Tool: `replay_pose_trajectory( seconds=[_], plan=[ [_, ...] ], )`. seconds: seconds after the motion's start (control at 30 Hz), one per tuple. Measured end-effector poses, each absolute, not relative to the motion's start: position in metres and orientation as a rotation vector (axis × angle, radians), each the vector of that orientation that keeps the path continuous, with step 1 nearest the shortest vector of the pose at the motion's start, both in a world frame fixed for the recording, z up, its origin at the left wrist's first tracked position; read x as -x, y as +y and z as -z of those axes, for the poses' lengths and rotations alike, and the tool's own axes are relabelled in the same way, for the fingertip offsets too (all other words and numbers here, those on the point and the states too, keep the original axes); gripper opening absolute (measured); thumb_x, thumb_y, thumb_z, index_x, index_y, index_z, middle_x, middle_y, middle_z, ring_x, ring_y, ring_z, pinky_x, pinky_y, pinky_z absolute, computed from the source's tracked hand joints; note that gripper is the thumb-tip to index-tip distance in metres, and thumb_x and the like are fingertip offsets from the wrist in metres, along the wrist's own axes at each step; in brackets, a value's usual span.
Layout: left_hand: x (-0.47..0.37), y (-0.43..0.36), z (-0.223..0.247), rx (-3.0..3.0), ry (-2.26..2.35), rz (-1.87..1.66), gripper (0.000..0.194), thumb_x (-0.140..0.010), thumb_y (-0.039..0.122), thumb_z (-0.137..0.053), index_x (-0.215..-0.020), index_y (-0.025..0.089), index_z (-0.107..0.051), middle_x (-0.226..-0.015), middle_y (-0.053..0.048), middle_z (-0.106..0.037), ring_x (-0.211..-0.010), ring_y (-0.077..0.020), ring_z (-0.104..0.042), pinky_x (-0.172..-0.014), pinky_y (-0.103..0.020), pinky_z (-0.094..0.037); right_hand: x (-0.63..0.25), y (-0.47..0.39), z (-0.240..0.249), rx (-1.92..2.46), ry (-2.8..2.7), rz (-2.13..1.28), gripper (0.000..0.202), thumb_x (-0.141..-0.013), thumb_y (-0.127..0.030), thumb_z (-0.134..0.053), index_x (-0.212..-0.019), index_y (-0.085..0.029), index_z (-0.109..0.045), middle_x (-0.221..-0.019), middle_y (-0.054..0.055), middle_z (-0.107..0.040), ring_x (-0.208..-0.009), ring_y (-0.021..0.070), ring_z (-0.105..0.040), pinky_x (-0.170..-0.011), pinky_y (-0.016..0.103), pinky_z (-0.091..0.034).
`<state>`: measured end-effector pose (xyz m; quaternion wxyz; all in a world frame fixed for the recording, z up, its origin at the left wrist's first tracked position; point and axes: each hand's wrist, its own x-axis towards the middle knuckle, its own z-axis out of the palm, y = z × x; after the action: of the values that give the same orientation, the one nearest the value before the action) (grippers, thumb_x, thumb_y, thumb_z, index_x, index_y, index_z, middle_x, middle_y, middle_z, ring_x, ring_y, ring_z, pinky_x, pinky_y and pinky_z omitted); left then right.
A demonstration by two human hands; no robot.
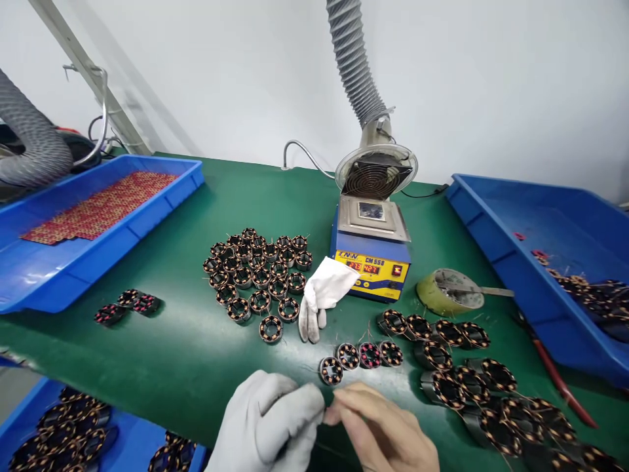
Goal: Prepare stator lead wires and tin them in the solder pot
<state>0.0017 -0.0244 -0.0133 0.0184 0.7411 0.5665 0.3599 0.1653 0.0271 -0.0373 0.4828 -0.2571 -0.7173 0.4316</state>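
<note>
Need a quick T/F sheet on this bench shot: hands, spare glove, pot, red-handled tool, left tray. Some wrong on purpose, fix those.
1. The left hand wears a white fabric glove. True.
2. The right hand is gloved too. False: it is bare.
3. A spare white fabric glove with greyed fingers lies on the green tabletop. True.
4. The round yellow-green pot stands left of the blue-and-yellow box with red digits. False: it stands to the right.
5. The slim red-handled tool lies inside the left tray. False: it lies on the tabletop, by the right blue plastic tray.
6. The left blue plastic tray holds red-and-tan pieces. True.
</note>
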Motion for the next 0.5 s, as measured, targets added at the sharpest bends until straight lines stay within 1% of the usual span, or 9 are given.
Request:
replay_pose_trajectory(
  seconds=[0.07,0.17,0.2,0.23,0.3,0.33,0.37,0.43,0.5],
  plan=[
    [-0.002,-0.025,0.015,-2.319,1.763,-1.118,0.018,-0.095,0.016,-0.044,-0.094,0.022,-0.061,-0.070,0.001,-0.063,-0.053,-0.0131,-0.060,-0.051,-0.023,-0.050,-0.164,0.028,0.034,0.570,-1.862,-0.805,0.035,-0.080,0.001,-0.061,-0.108,-0.020,-0.065,-0.076,0.003,-0.075,-0.067,0.0156,-0.070,-0.062,0.022,-0.057],
    [0.000,-0.027,0.016,-2.449,1.751,-1.079,0.019,-0.088,0.011,-0.051,-0.098,0.021,-0.063,-0.070,0.002,-0.065,-0.051,-0.0130,-0.059,-0.048,-0.023,-0.048,-0.157,0.024,0.035,0.655,-1.866,-0.642,0.020,-0.082,-0.002,-0.058,-0.088,-0.019,-0.066,-0.068,0.004,-0.070,-0.063,0.0173,-0.067,-0.060,0.026,-0.055],
    [0.002,-0.028,0.016,-2.498,1.741,-1.086,0.021,-0.087,0.010,-0.052,-0.100,0.022,-0.063,-0.071,0.002,-0.066,-0.052,-0.0134,-0.060,-0.050,-0.023,-0.049,-0.154,0.021,0.037,0.706,-1.834,-0.745,0.017,-0.086,-0.006,-0.054,-0.079,-0.020,-0.063,-0.064,0.003,-0.067,-0.059,0.0158,-0.064,-0.057,0.025,-0.053],
    [0.003,-0.028,0.016,-2.540,1.744,-1.110,0.021,-0.088,0.010,-0.053,-0.102,0.022,-0.063,-0.073,0.001,-0.067,-0.055,-0.0141,-0.062,-0.053,-0.023,-0.050,-0.152,0.019,0.039,0.748,-1.773,-0.953,0.023,-0.091,-0.013,-0.049,-0.072,-0.020,-0.058,-0.057,0.001,-0.061,-0.053,0.0142,-0.060,-0.053,0.024,-0.050],
    [0.004,-0.028,0.016,-2.592,1.734,-1.146,0.021,-0.089,0.011,-0.052,-0.105,0.021,-0.063,-0.075,0.000,-0.069,-0.059,-0.0153,-0.065,-0.057,-0.024,-0.052,-0.151,0.018,0.042,0.750,-1.532,-1.537,0.038,-0.099,-0.033,-0.038,-0.063,-0.022,-0.046,-0.045,-0.004,-0.047,-0.042,0.0119,-0.050,-0.044,0.022,-0.045],
    [0.003,-0.028,0.016,-2.583,1.728,-1.165,0.019,-0.090,0.011,-0.052,-0.103,0.020,-0.062,-0.074,0.000,-0.068,-0.058,-0.0154,-0.064,-0.056,-0.025,-0.051,-0.151,0.018,0.043,0.710,-1.389,-1.766,0.044,-0.099,-0.042,-0.035,-0.061,-0.022,-0.042,-0.041,-0.006,-0.041,-0.038,0.0114,-0.046,-0.042,0.022,-0.043],
    [0.003,-0.027,0.016,-2.547,1.729,-1.169,0.017,-0.090,0.011,-0.051,-0.100,0.020,-0.062,-0.071,0.000,-0.067,-0.055,-0.0148,-0.062,-0.053,-0.025,-0.050,-0.152,0.020,0.042,0.671,-1.296,-1.870,0.046,-0.098,-0.048,-0.036,-0.061,-0.022,-0.042,-0.040,-0.006,-0.039,-0.038,0.0116,-0.046,-0.043,0.022,-0.044],
    [0.000,-0.024,0.016,-2.412,1.702,-1.188,0.014,-0.091,0.011,-0.049,-0.094,0.020,-0.059,-0.067,0.002,-0.062,-0.050,-0.0127,-0.058,-0.047,-0.023,-0.047,-0.156,0.025,0.038,0.664,-1.345,-1.707,0.041,-0.094,-0.049,-0.048,-0.064,-0.021,-0.050,-0.047,-0.003,-0.050,-0.047,0.0130,-0.054,-0.049,0.023,-0.048],
    [-0.002,-0.022,0.016,-2.286,1.670,-1.201,0.014,-0.092,0.011,-0.047,-0.092,0.021,-0.057,-0.066,0.003,-0.060,-0.051,-0.0112,-0.058,-0.048,-0.021,-0.047,-0.160,0.029,0.033,0.654,-1.580,-1.276,0.015,-0.090,-0.031,-0.061,-0.079,-0.021,-0.062,-0.064,0.002,-0.065,-0.061,0.0151,-0.062,-0.059,0.025,-0.052]
  ],
)
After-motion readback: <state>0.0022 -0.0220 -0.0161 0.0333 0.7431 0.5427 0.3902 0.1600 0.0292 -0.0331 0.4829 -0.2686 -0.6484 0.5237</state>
